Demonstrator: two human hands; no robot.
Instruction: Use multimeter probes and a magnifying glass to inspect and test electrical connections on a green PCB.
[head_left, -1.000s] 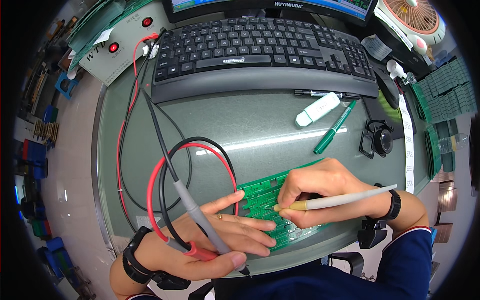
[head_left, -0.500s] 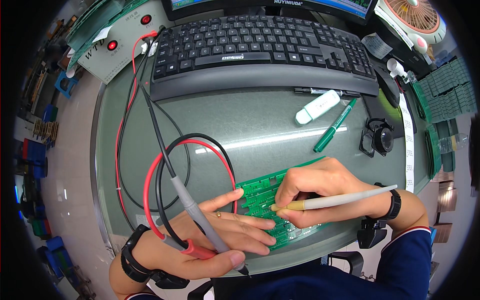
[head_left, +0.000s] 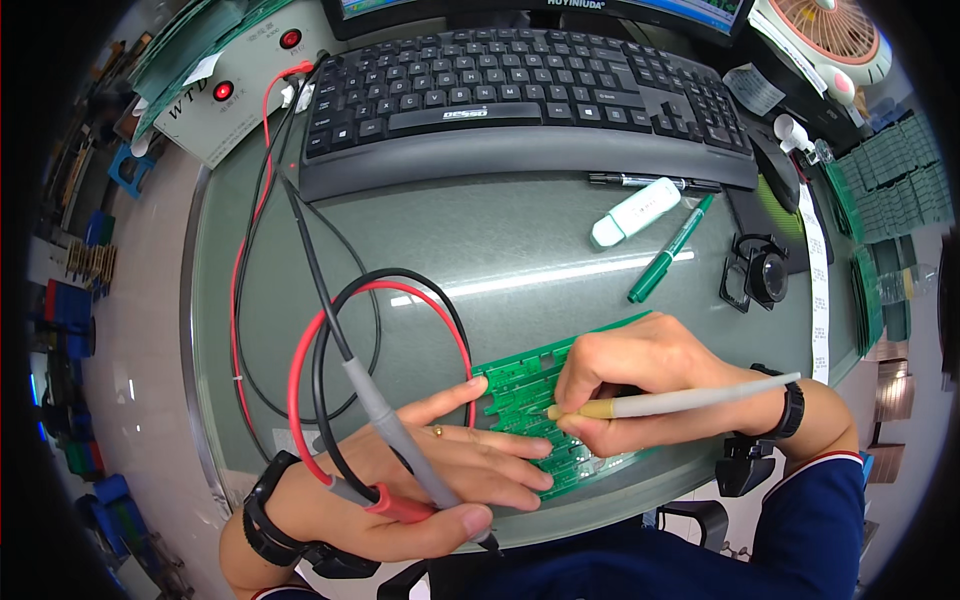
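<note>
A green circuit board (head_left: 520, 395) lies at the near edge of the table under both hands. My left hand (head_left: 430, 480) rests on its left side, fingers spread flat to hold it. Between that hand's thumb and palm sit two test probes, a grey one with a black tip (head_left: 425, 475) and a red one (head_left: 402, 505), their leads looping over the wrist. My right hand (head_left: 635, 380) pinches a slim tool with a yellowish grip and a long pale tapered handle (head_left: 700, 397). Its thin tip touches or nearly touches the middle of the board; my fingers partly hide it.
Beyond the board stands a black keyboard (head_left: 520, 110) before a monitor. A green marker (head_left: 668, 255), a white-and-green correction bottle (head_left: 636, 212), a black pen (head_left: 640, 182) and a black loupe (head_left: 765, 277) lie right. Probe leads run left to a grey box (head_left: 240, 95).
The tool's tip and my right hand have shifted very slightly to the right over the board. My left hand and the probes have stayed nearly in place.
</note>
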